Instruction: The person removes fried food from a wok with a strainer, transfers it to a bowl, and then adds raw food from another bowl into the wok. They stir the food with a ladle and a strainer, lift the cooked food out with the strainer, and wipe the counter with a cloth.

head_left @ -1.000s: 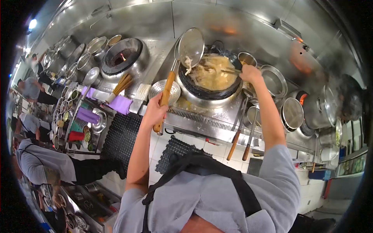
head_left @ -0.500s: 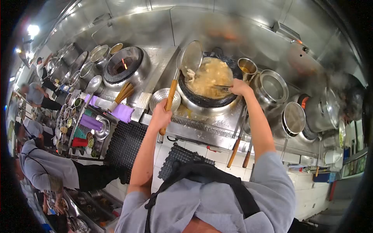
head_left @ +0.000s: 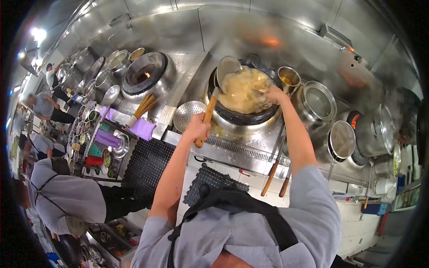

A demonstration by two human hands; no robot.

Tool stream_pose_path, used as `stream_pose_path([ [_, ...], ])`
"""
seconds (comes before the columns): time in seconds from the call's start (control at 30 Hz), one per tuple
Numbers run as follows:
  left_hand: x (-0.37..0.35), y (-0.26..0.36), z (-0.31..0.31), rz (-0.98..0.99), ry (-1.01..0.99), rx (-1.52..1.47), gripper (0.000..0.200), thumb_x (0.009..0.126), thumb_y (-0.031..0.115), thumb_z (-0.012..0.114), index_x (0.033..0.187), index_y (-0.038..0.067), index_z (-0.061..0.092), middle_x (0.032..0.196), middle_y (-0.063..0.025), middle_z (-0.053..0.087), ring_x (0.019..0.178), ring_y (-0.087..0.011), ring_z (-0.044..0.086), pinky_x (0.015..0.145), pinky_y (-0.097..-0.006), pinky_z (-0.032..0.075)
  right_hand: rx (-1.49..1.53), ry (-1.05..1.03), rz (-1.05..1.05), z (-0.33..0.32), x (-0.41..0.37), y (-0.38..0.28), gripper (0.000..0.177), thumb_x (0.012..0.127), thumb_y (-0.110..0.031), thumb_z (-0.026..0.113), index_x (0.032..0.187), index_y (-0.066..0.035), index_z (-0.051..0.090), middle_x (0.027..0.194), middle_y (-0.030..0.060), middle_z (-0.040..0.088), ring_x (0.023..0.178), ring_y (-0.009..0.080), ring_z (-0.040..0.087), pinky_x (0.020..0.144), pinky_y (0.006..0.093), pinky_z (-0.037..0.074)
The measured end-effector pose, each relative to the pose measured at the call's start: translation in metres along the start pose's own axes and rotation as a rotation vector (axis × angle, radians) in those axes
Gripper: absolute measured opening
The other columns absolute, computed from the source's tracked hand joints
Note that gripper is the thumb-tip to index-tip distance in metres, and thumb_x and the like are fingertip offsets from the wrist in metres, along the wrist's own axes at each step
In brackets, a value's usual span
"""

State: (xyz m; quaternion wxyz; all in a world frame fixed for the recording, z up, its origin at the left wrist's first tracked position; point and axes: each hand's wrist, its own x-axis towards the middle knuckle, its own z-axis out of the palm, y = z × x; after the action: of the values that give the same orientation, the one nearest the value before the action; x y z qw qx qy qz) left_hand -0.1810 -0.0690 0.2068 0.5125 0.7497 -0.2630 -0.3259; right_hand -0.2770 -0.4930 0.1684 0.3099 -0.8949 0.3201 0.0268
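My left hand (head_left: 198,128) is wrapped round the wooden handle of a strainer (head_left: 228,70), whose bowl dips at the left side of the bubbling yellowish liquid (head_left: 250,93) in a wok (head_left: 232,117). Over the right part of the same wok, my right hand (head_left: 276,95) is closed on slim metal tongs (head_left: 258,92), their tips down at the foam. Foam hides whatever lies in the liquid. A perforated skimmer (head_left: 183,115) rests on the stove just left of my left hand. Close beyond my right hand stands a small pot (head_left: 292,73) of yellow liquid.
Left of the wok are a second burner (head_left: 143,73), a bamboo brush (head_left: 144,106) and purple cloths (head_left: 142,128). Lidded and open pots (head_left: 319,100) line the right side. Wooden-handled tools (head_left: 270,177) hang over the front edge. A co-worker (head_left: 67,194) bends at the left.
The strainer has gone down from above the wok into the foam, and the pale pieces near it are out of sight. My left hand has shifted right and up; the co-worker leans lower.
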Motion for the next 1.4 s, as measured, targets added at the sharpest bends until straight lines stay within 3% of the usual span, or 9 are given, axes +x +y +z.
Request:
stream_pose_path([
  [0.2, 0.010, -0.007, 0.009, -0.159, -0.149, -0.357, 0.020, 0.079, 0.002, 0.059, 0.099, -0.004, 0.056, 0.070, -0.0093, 0.057, 0.052, -0.0148, 0.054, 0.043, -0.0302, 0.045, -0.212, 0.257, -0.197, -0.035, -0.040, -0.043, 0.028, 0.079, -0.026, 0.063, 0.089, -0.001, 0.072, 0.077, 0.0205, 0.069, 0.075, 0.0336, 0.068, 0.075, 0.0414, 0.052],
  [0.33, 0.005, -0.010, 0.007, -0.204, -0.203, -0.635, 0.022, 0.082, 0.003, 0.058, 0.102, -0.005, 0.053, 0.078, -0.0100, 0.059, 0.055, -0.0139, 0.054, 0.044, -0.0283, 0.045, -0.381, 0.139, -0.229, -0.069, -0.074, -0.059, 0.033, 0.078, -0.027, 0.064, 0.092, 0.002, 0.070, 0.090, 0.0266, 0.067, 0.089, 0.0379, 0.067, 0.080, 0.0430, 0.052],
  [0.47, 0.002, -0.015, 0.010, -0.181, -0.213, -0.574, 0.023, 0.082, 0.003, 0.056, 0.104, -0.004, 0.052, 0.080, -0.0099, 0.059, 0.055, -0.0139, 0.054, 0.044, -0.0284, 0.045, -0.313, 0.267, -0.088, -0.083, -0.049, -0.027, 0.039, 0.079, -0.029, 0.067, 0.091, 0.008, 0.068, 0.093, 0.0296, 0.066, 0.095, 0.0367, 0.067, 0.085, 0.0433, 0.050],
  [0.6, -0.014, -0.002, 0.015, -0.142, -0.170, -0.457, 0.030, 0.078, 0.002, 0.056, 0.108, -0.004, 0.054, 0.074, -0.0086, 0.058, 0.051, -0.0137, 0.054, 0.043, -0.0279, 0.045, -0.330, 0.383, -0.061, -0.073, -0.029, -0.003, 0.037, 0.083, -0.029, 0.064, 0.090, 0.007, 0.069, 0.082, 0.0243, 0.069, 0.070, 0.0338, 0.069, 0.068, 0.0417, 0.053],
  [0.8, -0.031, 0.009, 0.025, -0.011, 0.045, -0.107, 0.044, 0.077, 0.000, 0.054, 0.120, -0.004, 0.054, 0.066, -0.0060, 0.056, 0.045, -0.0157, 0.053, 0.042, -0.0316, 0.045, 0.205, 0.016, 0.122, -0.030, 0.013, 0.011, 0.036, 0.086, -0.030, 0.063, 0.099, 0.003, 0.070, 0.078, 0.0158, 0.070, 0.051, 0.0257, 0.062, 0.052, 0.0369, 0.050],
  [0.93, -0.025, -0.008, 0.018, 0.146, 0.175, 0.209, 0.046, 0.077, 0.003, 0.054, 0.123, -0.003, 0.053, 0.073, -0.0150, 0.060, 0.049, -0.0213, 0.059, 0.044, -0.0348, 0.047, -0.305, 0.418, -0.075, -0.035, -0.010, 0.031, 0.029, 0.084, -0.022, 0.062, 0.095, 0.002, 0.072, 0.070, 0.0137, 0.065, 0.048, 0.0213, 0.056, 0.043, 0.0356, 0.043],
  [1.1, -0.008, -0.009, 0.027, 0.158, 0.222, 0.314, 0.036, 0.078, 0.004, 0.053, 0.113, -0.004, 0.055, 0.072, -0.0200, 0.060, 0.050, -0.0251, 0.063, 0.045, -0.0372, 0.048, 0.245, 0.073, 0.237, -0.019, 0.001, 0.044, 0.019, 0.080, -0.013, 0.063, 0.068, 0.001, 0.059, 0.053, 0.0088, 0.052, 0.039, 0.0188, 0.046, 0.035, 0.0358, 0.031],
  [1.23, -0.001, 0.014, 0.032, -0.021, 0.021, -0.007, 0.022, 0.077, 0.001, 0.054, 0.099, -0.004, 0.055, 0.067, -0.0166, 0.059, 0.048, -0.0228, 0.060, 0.043, -0.0366, 0.047, 0.287, 0.098, 0.150, -0.014, -0.022, 0.009, 0.021, 0.080, -0.016, 0.061, 0.073, 0.004, 0.064, 0.068, 0.0163, 0.065, 0.059, 0.0268, 0.064, 0.051, 0.0395, 0.050],
  [1.4, 0.014, 0.003, 0.037, -0.120, -0.108, -0.340, 0.016, 0.078, -0.001, 0.055, 0.094, -0.004, 0.054, 0.067, -0.0129, 0.057, 0.048, -0.0196, 0.056, 0.041, -0.0337, 0.045, -0.166, 0.224, -0.191, -0.013, -0.058, -0.038, 0.027, 0.078, -0.022, 0.060, 0.092, -0.001, 0.070, 0.090, 0.0255, 0.066, 0.089, 0.0392, 0.066, 0.079, 0.0444, 0.051],
])
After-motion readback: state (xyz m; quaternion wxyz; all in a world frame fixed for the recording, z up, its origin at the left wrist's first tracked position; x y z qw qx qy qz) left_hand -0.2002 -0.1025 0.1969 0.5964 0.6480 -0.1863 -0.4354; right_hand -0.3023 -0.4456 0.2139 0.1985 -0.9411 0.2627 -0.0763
